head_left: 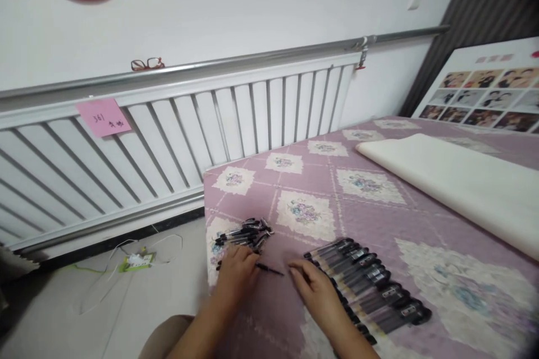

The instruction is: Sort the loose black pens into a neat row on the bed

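My left hand [238,270] is closed around a slim black pen [272,270], whose narrow end points right, just above the patterned bedspread. Just beyond that hand lies a loose pile of black pens [244,233], some crossing each other. My right hand [314,286] is to the right of the pen's tip, apart from it. Its fingers are loosely bent with a gap between thumb and forefinger, and I see nothing in them. Beside it, a slanting row of pens [370,280] with black caps and clear barrels lies side by side; the right forearm partly covers the row.
The purple floral bedspread [311,176] meets a white radiator [252,118]. A cream folded sheet or board [458,185] lies at right, with a photo panel [480,92] behind. A power strip [138,261] with cables sits on the floor. Glasses [147,64] rest on the pipe.
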Demonstrator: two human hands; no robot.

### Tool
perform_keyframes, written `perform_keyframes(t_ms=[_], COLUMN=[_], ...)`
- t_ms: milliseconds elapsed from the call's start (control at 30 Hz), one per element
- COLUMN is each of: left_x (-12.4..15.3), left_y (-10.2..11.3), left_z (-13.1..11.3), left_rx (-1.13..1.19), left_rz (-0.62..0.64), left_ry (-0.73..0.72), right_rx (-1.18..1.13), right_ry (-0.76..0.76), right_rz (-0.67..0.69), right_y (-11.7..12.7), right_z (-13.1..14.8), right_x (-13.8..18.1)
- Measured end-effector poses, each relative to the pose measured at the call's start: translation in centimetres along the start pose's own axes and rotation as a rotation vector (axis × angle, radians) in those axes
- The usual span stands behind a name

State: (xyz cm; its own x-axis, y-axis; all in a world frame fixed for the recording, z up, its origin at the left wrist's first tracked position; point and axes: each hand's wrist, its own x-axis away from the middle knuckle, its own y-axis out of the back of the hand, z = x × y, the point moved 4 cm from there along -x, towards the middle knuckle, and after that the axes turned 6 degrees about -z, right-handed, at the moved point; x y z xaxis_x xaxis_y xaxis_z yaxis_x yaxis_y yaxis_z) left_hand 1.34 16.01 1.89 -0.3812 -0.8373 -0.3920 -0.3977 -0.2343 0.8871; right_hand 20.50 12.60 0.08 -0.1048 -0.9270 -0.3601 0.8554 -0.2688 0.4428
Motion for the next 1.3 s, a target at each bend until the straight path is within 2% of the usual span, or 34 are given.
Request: perform_keyframes(t_ms=[233, 367, 467, 567, 633, 767, 833, 1000, 1133, 1300], left_x=[0.3, -0.3, -1.2, -2.2, -2.6, -2.7, -2.6, -2.3, -2.3, -2.3], left_y=[-2.5, -1.5, 0.2, 1.4, 1.5, 1.2, 1.1, 0.4, -0.5, -0.4], left_z=[-0.8, -0.7, 0.8, 3.9, 6.1, 9.0, 9.4, 8.7, 7.7, 6.2], left_rx=[0.0, 0.095, 0.313, 0.588, 0.748, 1.13, 1.271, 1.531, 1.734, 1.882], left_rz=[0.138, 0.146, 0.071, -0.044, -0.097, -0.089, -0.069, 0.002, 0.032, 0.092], left_ry=[-0.119, -0.115, -0.03, 0.147, 0.313, 0.648, 0.707, 0.713, 0.801, 0.864], right_rx=[0.142, 0.236, 0.306, 0.373, 0.409, 0.389, 0.369, 0.387, 0.497, 0.621], right_ry=[0.026, 0.033, 0.036, 0.044, 0.04, 0.023, 0.017, 0.044, 0.037, 0.022], right_rz=[0.001, -0.032, -0.056, -0.052, -0.022, 0.043, 0.038, 0.045, 0.037, 0.006], right_y=[-0.1, -0.4, -0.6, -1.4, -2.9, -6.6, -7.9, -9.0, -9.6, -10.4], right_z=[1.0, 0.5, 0.1, 0.2, 0.7, 2.0, 2.7, 4.2, 5.5, 6.3], right_x=[-0.3, -0.5, -0.5, -0.8, -1.2, -1.9, -2.1, -1.9, -1.5, -0.8])
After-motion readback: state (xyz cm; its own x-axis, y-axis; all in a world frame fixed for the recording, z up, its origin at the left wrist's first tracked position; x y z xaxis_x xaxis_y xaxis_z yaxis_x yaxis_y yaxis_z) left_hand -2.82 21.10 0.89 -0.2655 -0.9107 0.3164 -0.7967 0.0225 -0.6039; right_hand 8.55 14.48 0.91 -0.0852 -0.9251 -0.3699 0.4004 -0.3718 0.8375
